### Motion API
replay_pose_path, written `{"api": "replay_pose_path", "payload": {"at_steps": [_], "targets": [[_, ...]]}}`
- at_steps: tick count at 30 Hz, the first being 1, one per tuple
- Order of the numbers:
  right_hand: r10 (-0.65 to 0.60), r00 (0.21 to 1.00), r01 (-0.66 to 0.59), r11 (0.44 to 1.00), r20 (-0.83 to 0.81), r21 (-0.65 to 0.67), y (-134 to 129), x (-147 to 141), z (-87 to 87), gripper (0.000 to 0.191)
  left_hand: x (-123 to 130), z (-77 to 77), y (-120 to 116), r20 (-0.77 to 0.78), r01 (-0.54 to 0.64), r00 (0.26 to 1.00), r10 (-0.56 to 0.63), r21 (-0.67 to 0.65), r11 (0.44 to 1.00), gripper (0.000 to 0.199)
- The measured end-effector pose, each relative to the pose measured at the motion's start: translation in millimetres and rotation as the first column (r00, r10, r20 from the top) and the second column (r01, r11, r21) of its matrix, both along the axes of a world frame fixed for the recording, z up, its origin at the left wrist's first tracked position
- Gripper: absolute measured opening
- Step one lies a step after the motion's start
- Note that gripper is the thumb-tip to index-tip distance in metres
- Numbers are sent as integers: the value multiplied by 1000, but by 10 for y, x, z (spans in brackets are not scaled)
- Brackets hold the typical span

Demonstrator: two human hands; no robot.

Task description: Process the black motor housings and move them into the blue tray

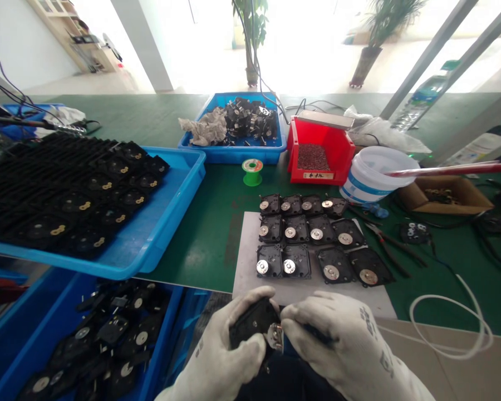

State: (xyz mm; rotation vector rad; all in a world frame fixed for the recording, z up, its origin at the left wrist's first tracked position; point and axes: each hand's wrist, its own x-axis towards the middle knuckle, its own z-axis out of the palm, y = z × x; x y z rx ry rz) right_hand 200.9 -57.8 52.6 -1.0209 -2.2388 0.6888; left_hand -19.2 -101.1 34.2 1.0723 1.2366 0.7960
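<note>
While our left hand (226, 352) is clasping a black housing (250, 322) between thumb and fingers, silver disc (274, 337) beside the thumb, our right hand (343, 333) is curling alongside, its hold unclear.

I count twelve black housings (336, 266) on the pale sheet (244, 273), two potted plants (366, 64), one red bin (321, 161), one green spool (253, 177).

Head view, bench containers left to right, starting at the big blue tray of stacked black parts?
Big blue tray → smaller blue tray with loose parts and crumpled material → red bin → white bucket → open cardboard box.
</note>
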Motion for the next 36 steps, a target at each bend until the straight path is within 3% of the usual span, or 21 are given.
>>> {"api": "replay_pose_path", "payload": {"at_steps": [5, 13, 17, 36], "targets": [[-10, 1000, 9, 1000, -9, -23, -9, -4, -8, 21, 6, -7, -26, 14, -16, 1000, 17, -70, 997, 53], [-38, 999, 38, 999, -2, -6, -37, -24, -9, 26, 46, 43, -24, 39, -92, 995, 93, -25, 995, 49], [-42, 999, 43, 999, 6, -21, -43, -7, -35, 19, 66, 83, -17, -1, -111, 994, 112, -44, 993, 50], [-31, 996, 30, 1000, 86, 6, -17, 7, -28, 20, 18, 53, 14, 16, -66, 998, 67, -65, 996, 52]]}}
